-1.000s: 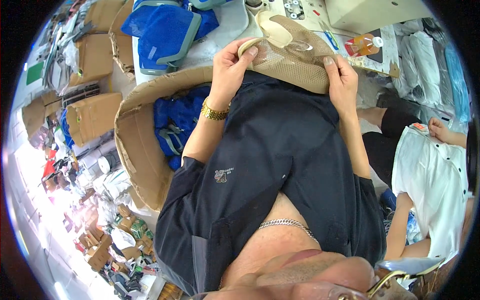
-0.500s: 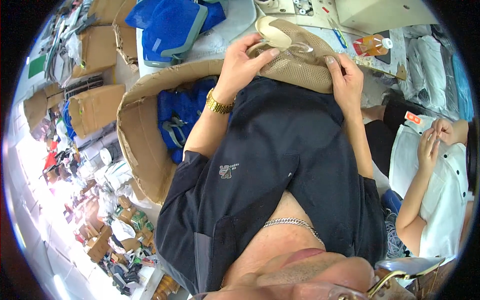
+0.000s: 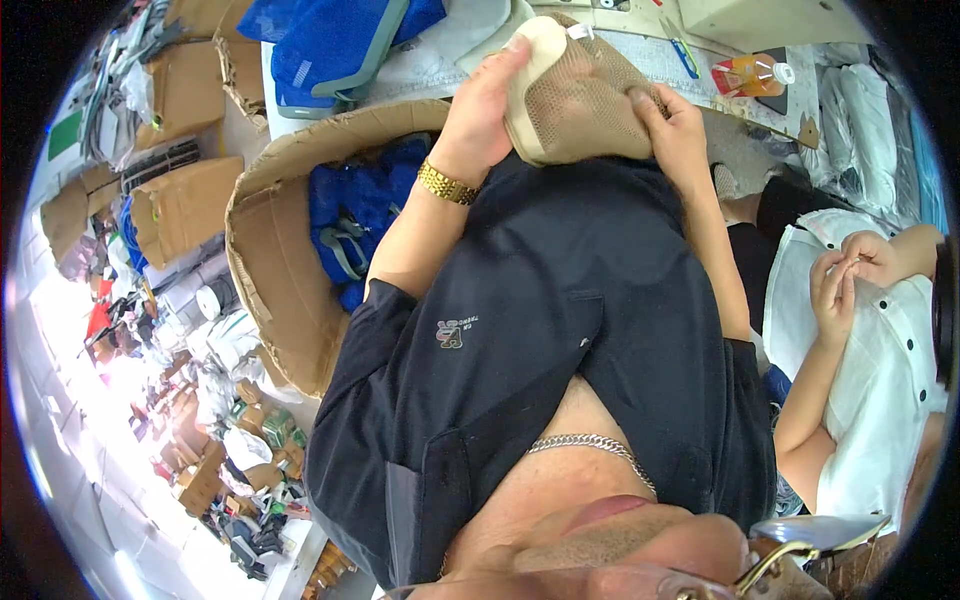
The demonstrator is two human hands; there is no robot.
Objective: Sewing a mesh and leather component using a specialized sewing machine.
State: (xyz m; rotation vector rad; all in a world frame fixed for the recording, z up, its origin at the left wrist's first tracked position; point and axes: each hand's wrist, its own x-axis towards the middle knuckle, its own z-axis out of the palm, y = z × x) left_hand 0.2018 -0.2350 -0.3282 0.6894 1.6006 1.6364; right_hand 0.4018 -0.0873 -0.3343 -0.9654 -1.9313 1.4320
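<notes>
A tan mesh piece [image 3: 590, 125] with a smooth cream border is stretched between my two hands, close to the front edge of the table. Its see-through netting shows a fold or layer behind it, and a small white tab sticks up at the top. My left hand [image 3: 487, 108] grips the cream border on the left, thumb on top and fingers mostly hidden behind. On the other side, my right hand [image 3: 672, 130] pinches the mesh edge between thumb and fingers. Its exact kind of article cannot be made out.
Blue mesh pieces with grey trim [image 3: 335, 50] lie on the table's left. Below stands an open cardboard box [image 3: 275, 255] holding more blue pieces. An orange-liquid bottle [image 3: 750, 76] and a small cutter [image 3: 684, 55] are at right. A co-worker in white [image 3: 860, 340] sits at right.
The mesh piece has been turned and flattened, its cream border now upright at left. My left hand has shifted its hold onto that border. The co-worker's small orange tag is no longer visible.
</notes>
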